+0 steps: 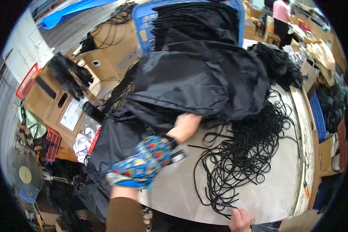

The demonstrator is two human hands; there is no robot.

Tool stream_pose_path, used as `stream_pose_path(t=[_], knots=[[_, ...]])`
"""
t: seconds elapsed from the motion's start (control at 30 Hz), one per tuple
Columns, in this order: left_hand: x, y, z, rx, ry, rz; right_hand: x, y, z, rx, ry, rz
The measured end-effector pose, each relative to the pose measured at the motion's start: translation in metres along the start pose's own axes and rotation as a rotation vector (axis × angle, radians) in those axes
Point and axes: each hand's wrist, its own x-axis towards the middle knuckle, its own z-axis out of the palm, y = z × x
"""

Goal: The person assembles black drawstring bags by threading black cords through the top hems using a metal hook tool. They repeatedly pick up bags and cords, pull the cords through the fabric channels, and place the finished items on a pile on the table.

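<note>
My left hand (187,125) reaches from a patterned blue sleeve cover (143,160) to the lower edge of a heap of black fabric (181,81). Its fingertips meet the cloth, blurred and partly hidden, so its grip is unclear. At the table's near edge, my right hand (240,221) has its fingers closed around the end of a thin black cord. That cord runs into a loose, looping tangle of black cords (243,154), which spreads over the pale tabletop (170,193) and partly lies beneath the fabric.
Behind the fabric stands a blue plastic basket (142,27) full of black strips. Cardboard boxes (52,100) and a red crate (52,143) crowd the left. An orange-handled tool (306,190) lies on the table's right rim. A person in pink (281,12) stands at the far right.
</note>
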Motion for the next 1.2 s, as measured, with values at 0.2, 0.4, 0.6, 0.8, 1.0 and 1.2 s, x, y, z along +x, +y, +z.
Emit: stream_pose_path(t=[0.2,0.4,0.6,0.8,1.0,1.2], knots=[[0.046,0.056,0.031,-0.407,0.450,0.188,-0.016,0.004,0.007,-0.070,-0.021,0.016],[-0.079,0.074,-0.014,-0.388,0.282,0.150,-0.015,0.002,0.008,-0.064,-0.012,-0.029],[-0.222,0.012,-0.030,0.013,0.272,-0.499,-0.018,-0.001,0.008,-0.066,0.014,0.018],[-0.239,-0.044,0.000,-0.016,0.083,-0.559,0.053,-0.025,-0.033,-0.144,-0.256,0.013],[-0.214,-0.100,0.017,-0.185,0.064,-0.706,0.200,-0.048,0.037,-0.585,-0.057,-0.519],[-0.211,-0.089,0.025,-0.010,0.088,-0.720,0.290,-0.020,0.141,-0.934,0.258,-0.528]])
